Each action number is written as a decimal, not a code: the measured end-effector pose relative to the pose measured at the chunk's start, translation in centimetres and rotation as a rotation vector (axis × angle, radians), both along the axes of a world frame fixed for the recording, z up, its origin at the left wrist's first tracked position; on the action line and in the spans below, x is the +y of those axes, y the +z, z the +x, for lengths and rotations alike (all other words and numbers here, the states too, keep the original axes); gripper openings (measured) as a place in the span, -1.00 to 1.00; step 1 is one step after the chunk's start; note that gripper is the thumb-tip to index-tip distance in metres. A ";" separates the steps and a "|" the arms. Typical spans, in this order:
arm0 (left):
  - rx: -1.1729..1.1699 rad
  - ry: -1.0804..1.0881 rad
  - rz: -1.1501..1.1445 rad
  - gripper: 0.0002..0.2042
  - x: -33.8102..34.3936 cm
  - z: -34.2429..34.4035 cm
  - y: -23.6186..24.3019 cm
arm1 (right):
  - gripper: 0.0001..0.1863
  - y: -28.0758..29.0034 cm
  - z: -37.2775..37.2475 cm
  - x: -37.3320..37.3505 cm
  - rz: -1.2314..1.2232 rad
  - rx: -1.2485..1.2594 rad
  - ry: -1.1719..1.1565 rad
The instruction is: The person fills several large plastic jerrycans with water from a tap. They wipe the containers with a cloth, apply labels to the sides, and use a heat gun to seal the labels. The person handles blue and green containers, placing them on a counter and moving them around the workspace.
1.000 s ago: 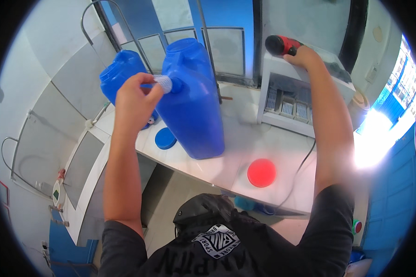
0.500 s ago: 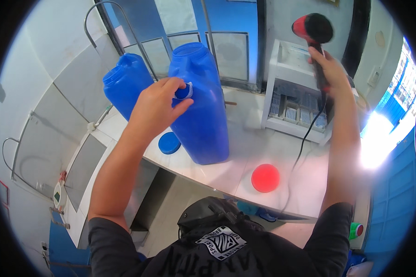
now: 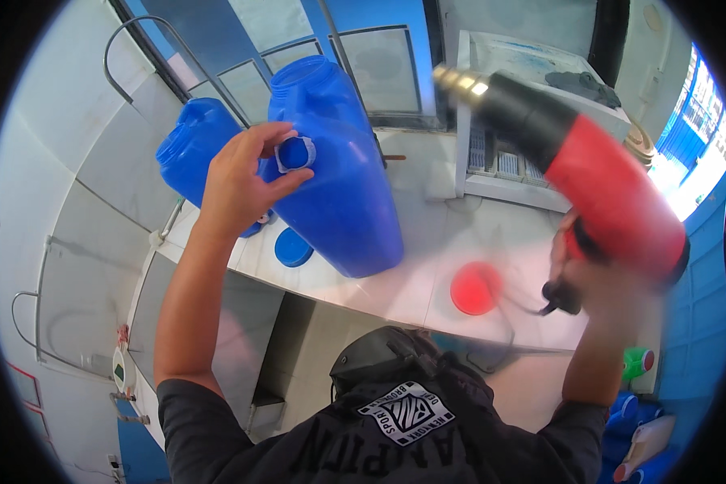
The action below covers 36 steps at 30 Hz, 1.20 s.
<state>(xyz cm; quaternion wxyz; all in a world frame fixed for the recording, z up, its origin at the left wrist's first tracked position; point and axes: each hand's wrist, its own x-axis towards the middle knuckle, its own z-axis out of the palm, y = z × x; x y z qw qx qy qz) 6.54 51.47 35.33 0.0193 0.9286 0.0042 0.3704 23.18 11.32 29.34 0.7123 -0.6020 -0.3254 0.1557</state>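
My left hand (image 3: 246, 173) pinches a small translucent ring-shaped band (image 3: 296, 153) between thumb and fingers, in front of a tall blue jerrycan (image 3: 339, 202). Blue shows inside the band; I cannot tell whether it is a cap or the can behind. That jerrycan stands upright on the white counter, its mouth uncovered. In my right hand (image 3: 577, 258) is a red and black heat gun (image 3: 613, 185) with a metal nozzle, raised at the right and pointing left. The hand is partly blurred. A blue screw cap (image 3: 293, 248) and a round red lid (image 3: 475, 288) lie on the counter.
A second blue jerrycan (image 3: 195, 149) stands at the left. At the back right is a white shelf unit (image 3: 524, 194) with small items inside and a dark cloth (image 3: 585, 85) on top. The heat gun's cord loops near the red lid. A metal rail (image 3: 210, 73) rises behind.
The heat gun has come down and nearer, and its nozzle now points left. My left hand still holds the band, now turned more face-on. The view has shifted a little.
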 end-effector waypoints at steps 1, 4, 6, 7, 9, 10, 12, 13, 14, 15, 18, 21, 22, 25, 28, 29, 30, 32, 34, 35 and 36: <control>-0.005 -0.008 -0.011 -0.43 0.1 0.2 -0.1 | -0.51 -0.2 -0.6 -0.2 0.002 -0.009 0.098; -0.005 -0.016 -0.033 -0.47 0.1 0.3 -0.1 | -0.61 -1.2 -2.9 0.9 -0.062 -0.372 0.029; 0.012 -0.002 -0.032 -0.49 0.0 0.1 0.0 | -0.65 -1.4 -3.3 2.1 -0.076 -0.578 0.002; 0.008 -0.008 -0.028 -0.50 -0.1 0.2 0.0 | -0.64 -1.8 -3.5 2.5 -0.048 -0.528 0.022; 0.001 -0.016 -0.021 -0.52 -0.2 0.2 0.0 | -0.63 -2.8 -3.8 3.0 0.009 -0.421 0.057; 0.000 -0.020 -0.027 -0.51 -0.1 0.3 0.0 | -0.63 -3.1 -3.9 3.0 0.013 -0.298 0.090; 0.001 -0.027 -0.041 -0.50 0.0 0.6 -0.2 | -0.64 -2.8 -4.4 3.2 -0.021 -0.295 0.052; -0.009 -0.029 -0.056 -0.49 0.1 0.4 -0.3 | -0.65 -2.5 -4.8 3.7 -0.052 -0.414 -0.007; -0.018 -0.032 -0.070 -0.48 0.2 0.2 -0.4 | -0.66 -2.5 -4.8 3.9 -0.080 -0.453 0.000; -0.027 -0.035 -0.085 -0.47 0.3 0.0 -0.5 | -0.67 -2.4 -4.8 4.2 -0.107 -0.495 0.007; -0.023 -0.041 -0.082 -0.44 0.2 -0.1 -0.4 | -0.69 -2.5 -4.3 4.6 -0.120 -0.365 0.142; 0.005 -0.049 -0.137 -0.41 0.2 0.0 -0.5 | -0.71 -2.6 -4.3 4.7 -0.019 -0.327 0.136; 0.008 -0.047 -0.127 -0.41 0.1 0.0 -0.5 | -0.71 -2.4 -4.4 4.8 -0.015 -0.384 0.122; 0.014 -0.041 -0.105 -0.39 0.1 -0.2 -0.4 | -0.72 -1.4 -4.9 5.2 0.013 -0.340 0.126; 0.028 -0.037 -0.090 -0.35 0.2 -0.5 -0.4 | -0.72 -2.2 -4.3 4.9 0.013 -0.218 0.186; 0.043 -0.036 -0.083 -0.31 -0.1 -0.6 -0.2 | -0.72 -2.3 -4.2 4.9 -0.007 -0.219 0.196; 0.058 -0.035 -0.077 -0.27 -0.2 -0.7 0.0 | -0.71 -2.4 -4.2 4.9 -0.026 -0.219 0.205; 0.068 -0.079 -0.065 -0.16 -0.2 -1.0 -0.3 | -0.69 -2.2 -4.5 5.2 -0.080 -0.238 0.188; 0.073 -0.105 -0.068 -0.07 0.0 -1.3 -0.5 | -0.61 -1.8 -5.1 5.6 -0.109 -0.159 0.142; 0.072 -0.110 -0.078 -0.03 0.1 -1.5 -0.8 | -0.62 -1.8 -5.2 5.6 -0.076 -0.133 0.141; 0.071 -0.116 -0.087 0.01 0.2 -1.6 -0.9 | -0.62 -1.8 -5.3 5.6 -0.044 -0.106 0.140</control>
